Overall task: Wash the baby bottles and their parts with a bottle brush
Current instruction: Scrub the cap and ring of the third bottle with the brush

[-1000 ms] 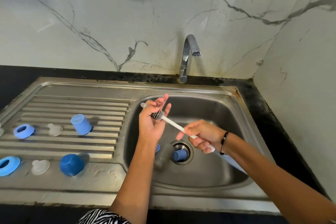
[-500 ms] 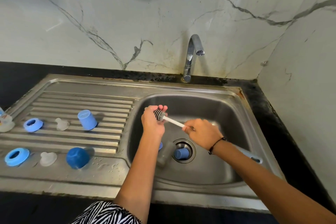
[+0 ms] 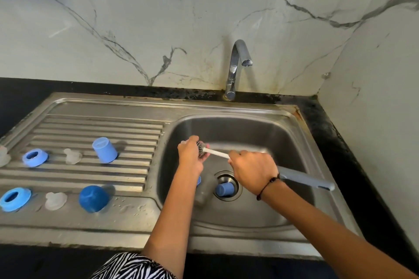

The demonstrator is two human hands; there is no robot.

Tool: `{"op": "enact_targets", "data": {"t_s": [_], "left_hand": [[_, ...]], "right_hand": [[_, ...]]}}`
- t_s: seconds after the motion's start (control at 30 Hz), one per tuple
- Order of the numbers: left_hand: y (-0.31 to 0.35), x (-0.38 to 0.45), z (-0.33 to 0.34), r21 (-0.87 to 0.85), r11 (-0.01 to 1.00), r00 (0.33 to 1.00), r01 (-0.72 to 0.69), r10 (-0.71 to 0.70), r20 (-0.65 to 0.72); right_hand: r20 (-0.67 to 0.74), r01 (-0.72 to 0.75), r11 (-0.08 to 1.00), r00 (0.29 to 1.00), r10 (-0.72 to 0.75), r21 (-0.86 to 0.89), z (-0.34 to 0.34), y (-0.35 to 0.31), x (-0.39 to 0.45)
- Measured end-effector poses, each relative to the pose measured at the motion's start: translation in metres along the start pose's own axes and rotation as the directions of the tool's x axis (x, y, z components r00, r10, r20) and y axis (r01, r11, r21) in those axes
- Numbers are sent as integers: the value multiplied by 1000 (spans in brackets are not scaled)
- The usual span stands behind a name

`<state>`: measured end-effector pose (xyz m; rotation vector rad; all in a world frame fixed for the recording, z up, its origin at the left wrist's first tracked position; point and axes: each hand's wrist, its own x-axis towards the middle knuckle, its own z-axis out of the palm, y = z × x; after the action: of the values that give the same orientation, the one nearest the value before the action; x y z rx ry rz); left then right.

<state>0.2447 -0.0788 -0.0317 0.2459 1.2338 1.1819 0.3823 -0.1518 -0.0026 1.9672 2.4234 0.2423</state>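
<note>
now | left hand (image 3: 191, 155) grips brush head (image 3: 200, 148) | right hand (image 3: 252, 171) grips bottle brush (image 3: 303, 179)

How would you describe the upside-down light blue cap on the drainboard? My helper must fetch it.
Start at the steel sink's ribbed drainboard, left of the basin. In the far row stands a light blue plastic cap, mouth down; it is taller and paler than the rounded dark blue cap nearer you.

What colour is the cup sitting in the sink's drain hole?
The cup in the drain is blue, seen in the head view, the only one.
</note>
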Motion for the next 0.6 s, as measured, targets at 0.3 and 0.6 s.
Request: {"op": "enact_targets", "data": {"t_s": [0.3,0.6], "left_hand": [[-11,0,0,-114,918,917,-380,390,80],[-26,17,-11,634,595,819,-494,562,110]], "right_hand": [[733,-705,208,670,-118,678,-11,18,6],[307,-193,939,946,102,285,-11,8,8]]}}
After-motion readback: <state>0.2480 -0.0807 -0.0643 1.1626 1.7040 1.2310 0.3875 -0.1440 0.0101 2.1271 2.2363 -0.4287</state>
